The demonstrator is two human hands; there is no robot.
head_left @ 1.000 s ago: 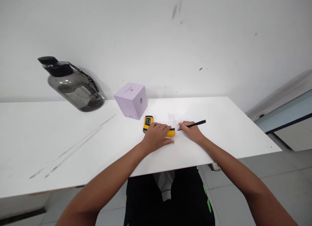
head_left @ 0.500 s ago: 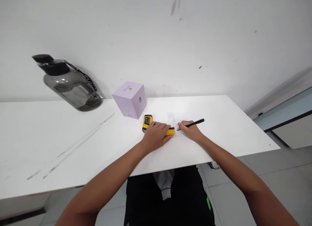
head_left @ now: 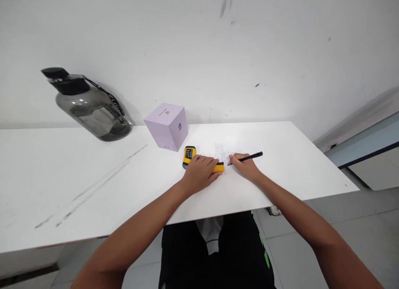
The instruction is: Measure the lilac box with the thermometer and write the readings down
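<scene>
A black pen (head_left: 254, 156) is pinched in my right hand (head_left: 246, 167), its tip down at the white table by the right side of a small pale slip with faint marks (head_left: 219, 149). My left hand (head_left: 200, 172) lies palm down on the table with its fingers wrapped over a yellow-and-black block (head_left: 218, 167), whose right end sticks out near the pen tip. Just left of those fingers shows a yellow-and-black device (head_left: 188, 154) with a dark display panel. My hand hides whether this device and the block are one piece.
A lilac cube-shaped box (head_left: 168, 129) stands behind my left hand, close to the wall. Farther left is a large grey see-through bottle (head_left: 93, 108) with a black cap and strap. The white table (head_left: 131, 189) has dark streaks on its left part, and its front edge runs before my lap.
The pen and my right hand have shifted very slightly up and right, much as the whole view has. My left hand keeps its place on the yellow-and-black block.
</scene>
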